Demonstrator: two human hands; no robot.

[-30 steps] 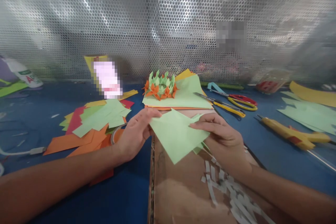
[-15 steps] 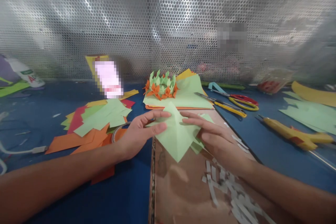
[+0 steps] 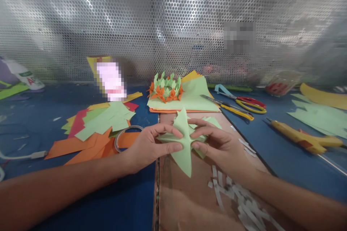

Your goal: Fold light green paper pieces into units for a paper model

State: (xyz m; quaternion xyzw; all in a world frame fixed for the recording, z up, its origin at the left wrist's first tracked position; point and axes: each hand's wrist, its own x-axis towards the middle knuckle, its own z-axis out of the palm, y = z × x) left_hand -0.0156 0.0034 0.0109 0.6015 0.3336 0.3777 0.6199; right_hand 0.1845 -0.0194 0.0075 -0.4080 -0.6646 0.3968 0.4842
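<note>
You have the pale green, creased paper piece in both hands above the brown, flat board; its tips point to twelve and six o'clock. Your left hand pinches its nine o'clock side between thumb and forefinger. Your right hand pinches the three o'clock side the same way, thumb below and fingers above, close to your left fingertips.

Taking that piece as the clock's centre, the green-and-orange, ring-shaped paper ornament sits at eleven, on the stack of coloured paper sheets. At nine, just beside your left hand, is the round roll of tape, with the mixed heap of coloured paper cuttings between nine and ten. The yellow-handled, slim metal tool and red-and-yellow-handled scissors lie at two, the yellow glue gun at three, and the thin white paper strips at four.
</note>
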